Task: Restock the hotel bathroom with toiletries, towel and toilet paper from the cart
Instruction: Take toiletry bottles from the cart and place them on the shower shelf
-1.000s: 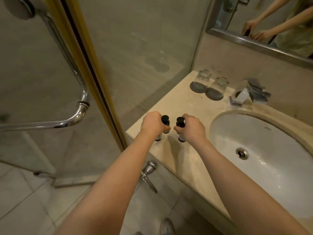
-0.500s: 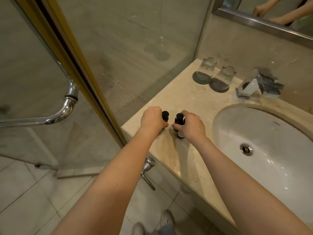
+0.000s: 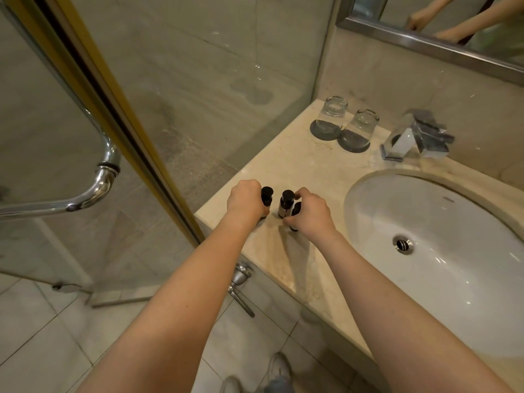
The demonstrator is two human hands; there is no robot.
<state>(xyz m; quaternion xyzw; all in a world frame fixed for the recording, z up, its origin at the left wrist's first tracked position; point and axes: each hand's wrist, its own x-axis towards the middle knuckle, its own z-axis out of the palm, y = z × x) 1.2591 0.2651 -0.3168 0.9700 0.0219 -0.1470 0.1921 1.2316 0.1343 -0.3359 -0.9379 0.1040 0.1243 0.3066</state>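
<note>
Chrome handle (image 3: pixel 105 177), a round glossy tube bent at the corner, fixed to clear shower glass (image 3: pixel 42 117) at far left, with a brass-coloured strip (image 3: pixel 93 89) down the edge. Pale square floor tiles (image 3: pixel 42 336) below.

Next, left grip (image 3: pixel 245 201) wrapped tight round the left bottle (image 3: pixel 266 195), a small cylinder with a matte black cap poking above the fist, base hidden. Just beside it, middle bottle (image 3: pixel 284 207) upright on the tabletop (image 3: pixel 283 163) of polished cream marble, near the front edge: black cap, pale see-through body. Right bottle (image 3: pixel 295 211), same black cap, close against the middle one and clasped in the right grip (image 3: pixel 310 215), forefinger tip at the middle cap.

Farther back, two clear tumblers (image 3: pixel 334 113) (image 3: pixel 361 126) upside down, each on a dark round coaster (image 3: pixel 324 133). Then an angular chrome tap (image 3: pixel 416 137) and a smooth white oval basin (image 3: pixel 453 236) sunk under the marble. Brushed metal mirror frame (image 3: pixel 425 43) at top right.
</note>
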